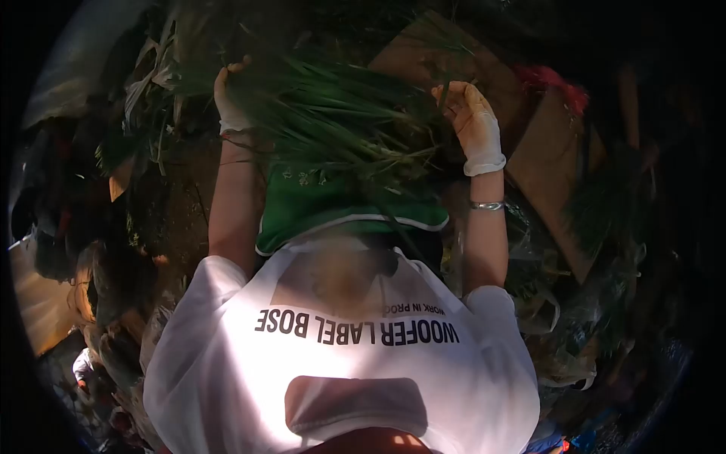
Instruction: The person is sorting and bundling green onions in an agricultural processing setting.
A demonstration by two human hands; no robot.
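Note:
A loose bunch of long, thin green leaves (340,106), like chives or spring onions, lies across my lap over a green apron (340,198) with a white edge. My left hand (233,98), in a thin pale glove, curls at the left side of the bunch; the leaves and blur partly hide its fingers. At the other end, my right hand (474,125), gloved too, has bent fingers pinched about a green stalk (445,94). Thin stem ends stick out at the bunch's lower edge.
Brown cardboard (541,163) lies to the right, with something red (556,83) beside it. Clear plastic bags (556,314) sit at lower right. More greens (616,200) are at the far right. Dark, cluttered bags and a pale sheet (45,299) are on the left.

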